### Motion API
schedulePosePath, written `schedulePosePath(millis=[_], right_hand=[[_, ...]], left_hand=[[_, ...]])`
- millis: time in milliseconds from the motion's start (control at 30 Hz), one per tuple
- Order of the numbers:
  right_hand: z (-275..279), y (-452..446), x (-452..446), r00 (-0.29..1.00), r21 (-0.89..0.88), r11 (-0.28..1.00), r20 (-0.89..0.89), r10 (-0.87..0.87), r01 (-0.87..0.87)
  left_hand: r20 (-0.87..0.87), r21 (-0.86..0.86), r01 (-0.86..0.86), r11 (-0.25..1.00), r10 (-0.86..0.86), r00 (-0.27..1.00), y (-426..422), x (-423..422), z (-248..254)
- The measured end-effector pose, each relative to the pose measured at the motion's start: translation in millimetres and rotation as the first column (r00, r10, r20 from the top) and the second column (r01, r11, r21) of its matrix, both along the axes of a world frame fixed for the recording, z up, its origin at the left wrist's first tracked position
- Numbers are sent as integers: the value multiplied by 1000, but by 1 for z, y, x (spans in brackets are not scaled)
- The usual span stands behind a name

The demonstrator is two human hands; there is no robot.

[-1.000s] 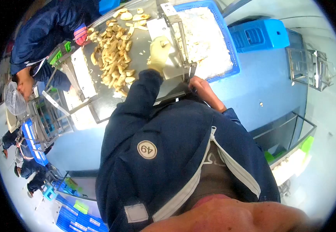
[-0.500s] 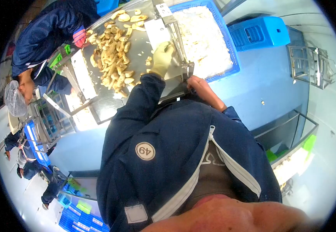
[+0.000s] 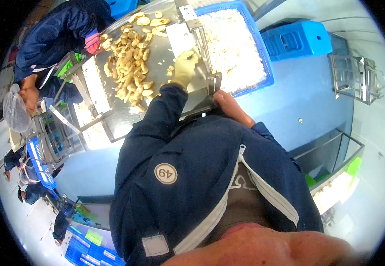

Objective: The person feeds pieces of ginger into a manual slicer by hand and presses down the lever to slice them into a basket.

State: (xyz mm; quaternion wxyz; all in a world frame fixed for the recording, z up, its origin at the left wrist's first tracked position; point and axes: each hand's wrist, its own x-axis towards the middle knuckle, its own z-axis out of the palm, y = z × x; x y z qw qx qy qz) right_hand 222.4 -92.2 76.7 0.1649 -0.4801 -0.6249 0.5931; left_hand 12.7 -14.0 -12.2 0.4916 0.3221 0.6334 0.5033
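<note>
Mushrooms (image 3: 130, 66) lie in a large heap on the metal counter (image 3: 160, 53), so plenty looks left to do, though pale shreds (image 3: 232, 48) already cover the blue basket (image 3: 270, 76); the heaped pieces look tan-brown, plump and curved. Your gloved left hand (image 3: 185, 68) is right of the heap, your bare right hand (image 3: 228, 104) beside the metal frame (image 3: 214, 83), but whether either pinches anything cannot be told from this view.

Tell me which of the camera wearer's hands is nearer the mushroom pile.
Left. The gloved left hand is right of the mushroom pile; the bare right hand is farther away, by the metal frame.
</note>
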Motion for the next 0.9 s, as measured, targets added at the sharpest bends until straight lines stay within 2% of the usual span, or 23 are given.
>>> schedulePosePath(millis=[33, 100, 200, 233, 300, 333, 400, 467, 500, 600, 667, 733, 833, 900], right_hand=[[-1, 3, 4, 999, -55, 998, -17, -43, 42], [64, 9, -6, 988, -190, 972, -38, -149, 140], [64, 19, -8, 987, -227, 970, -115, -112, 84], [52, 17, -3, 992, -140, 990, -125, -15, -3], [-9, 0, 8, 997, -60, 998, -75, 23, -28], [-25, -7, 11, 998, -25, 999, -46, 33, -35], [4, -3, 3, 997, -102, 993, -38, -70, 66], [63, 7, -7, 985, -208, 966, -45, -168, 155], [80, 15, -11, 979, -187, 971, -110, -172, 149], [41, 10, -4, 992, -98, 993, -107, -68, 57], [2, -6, 4, 995, -91, 994, -76, -70, 63], [-12, -9, 7, 998, -53, 998, -50, -32, 29], [67, 9, -6, 990, -189, 974, -34, -135, 126], [79, 15, -9, 984, -241, 964, -102, -145, 117]], left_hand=[[-41, 21, -8, 1000, 9, 999, 4, -2, 0], [-120, 41, -4, 999, 9, 993, 3, -3, -15], [22, -38, -6, 999, 7, 1000, 6, 2, 0], [-454, 229, 164, 959, -44, 890, 1, -5, -25], [-479, 232, 221, 947, -86, 873, -2, -8, 2], [-455, 199, 217, 955, -106, 884, -1, -9, 5], [-404, 133, 212, 968, -142, 903, 1, -10, 10], [-154, -41, 152, 988, -156, 976, 1, -7, 16], [-474, 249, 225, 942, -84, 876, -1, -3, 16], [-196, -60, 130, 990, -140, 971, 11, -1, 5], [-431, 96, 245, 965, -181, 884, -3, -4, 38], [-301, 89, 195, 977, -161, 940, 2, -4, 31], [42, -51, 72, 996, -70, 997, 13, -4, -8], [-27, -24, 111, 994, -111, 993, 14, 2, -4]])
